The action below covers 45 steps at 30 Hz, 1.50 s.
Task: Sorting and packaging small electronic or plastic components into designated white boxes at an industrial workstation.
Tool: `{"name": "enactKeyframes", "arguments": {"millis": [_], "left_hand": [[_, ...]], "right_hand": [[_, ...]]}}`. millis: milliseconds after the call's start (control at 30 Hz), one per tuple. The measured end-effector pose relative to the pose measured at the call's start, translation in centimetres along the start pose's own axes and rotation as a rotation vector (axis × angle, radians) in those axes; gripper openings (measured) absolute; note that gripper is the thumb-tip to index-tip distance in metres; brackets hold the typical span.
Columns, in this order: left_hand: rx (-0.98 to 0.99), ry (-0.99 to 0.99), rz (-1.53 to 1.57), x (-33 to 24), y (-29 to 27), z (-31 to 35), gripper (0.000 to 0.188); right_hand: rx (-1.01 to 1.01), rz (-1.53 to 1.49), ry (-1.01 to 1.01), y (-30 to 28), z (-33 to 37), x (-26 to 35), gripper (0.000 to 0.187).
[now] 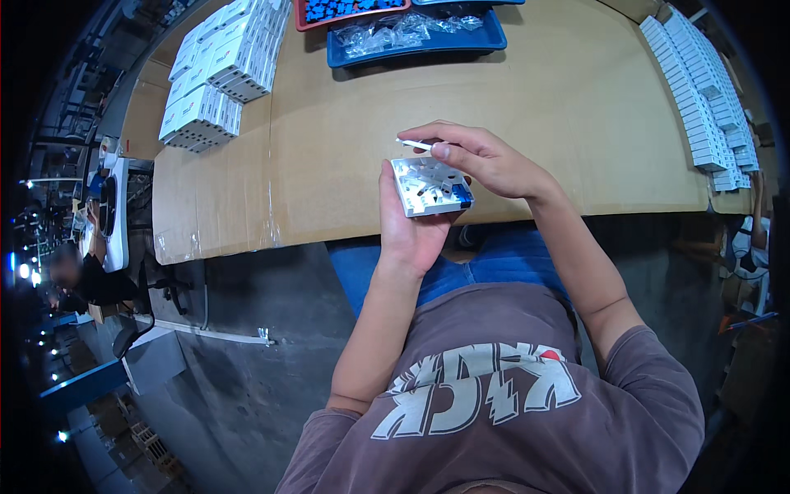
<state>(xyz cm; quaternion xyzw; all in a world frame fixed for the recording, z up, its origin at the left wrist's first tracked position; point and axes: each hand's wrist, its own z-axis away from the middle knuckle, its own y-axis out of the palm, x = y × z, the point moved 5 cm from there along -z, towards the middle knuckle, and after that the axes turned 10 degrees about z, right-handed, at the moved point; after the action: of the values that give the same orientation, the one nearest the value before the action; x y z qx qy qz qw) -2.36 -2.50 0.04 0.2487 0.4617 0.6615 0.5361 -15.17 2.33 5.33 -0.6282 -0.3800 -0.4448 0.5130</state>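
Near the front edge of the table, my left hand [411, 240] holds a small, flat, white-edged box [429, 183] from below, its fingers wrapped round the side. Shiny silvery pieces or clear wrap show inside, with a blue part at one corner; their exact kind cannot be made out. Just above the box, my right hand [494, 163] pinches a thin white strip-like piece [416, 145] between thumb and fingers. Whether this piece is joined to the box is not clear.
Cardboard covers the table [346, 156]. White boxes [216, 78] are stacked at the far left, more white boxes [699, 103] at the far right. At the back, a blue tray [420, 57] holds clear plastic pieces beside a red tray [355, 18] of small blue parts. Other people sit at both sides.
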Motion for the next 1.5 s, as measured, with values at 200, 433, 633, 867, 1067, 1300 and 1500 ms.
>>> {"name": "enactKeyframes", "arguments": {"millis": [200,433,633,867,1067,1300,1500], "left_hand": [[-0.020,0.014,-0.006,0.1,-0.7,-0.1,0.064],[-0.064,0.005,-0.058,0.3,-1.1,0.5,0.062],[0.027,-0.069,-0.003,0.6,-1.0,0.1,0.062],[0.104,-0.137,0.051,1.2,-1.7,0.4,0.061],[0.023,-0.137,0.050,1.3,-2.1,0.7,0.060],[-0.010,-0.145,0.054,1.4,-2.6,0.8,0.058],[0.005,-0.181,0.088,1.5,-2.8,0.9,0.055]], "right_hand": [[0.065,0.020,0.009,0.5,0.3,-0.4,0.047],[0.138,-0.027,0.120,2.1,0.7,-0.7,0.047],[0.180,0.024,0.088,1.8,0.4,-1.7,0.045],[0.254,0.019,0.180,1.5,0.1,-1.5,0.045],[0.238,0.005,0.239,2.1,0.5,-1.8,0.047],[0.228,0.052,0.169,2.5,0.5,-2.3,0.048],[0.236,0.081,0.261,2.3,0.4,-2.3,0.060]]}}
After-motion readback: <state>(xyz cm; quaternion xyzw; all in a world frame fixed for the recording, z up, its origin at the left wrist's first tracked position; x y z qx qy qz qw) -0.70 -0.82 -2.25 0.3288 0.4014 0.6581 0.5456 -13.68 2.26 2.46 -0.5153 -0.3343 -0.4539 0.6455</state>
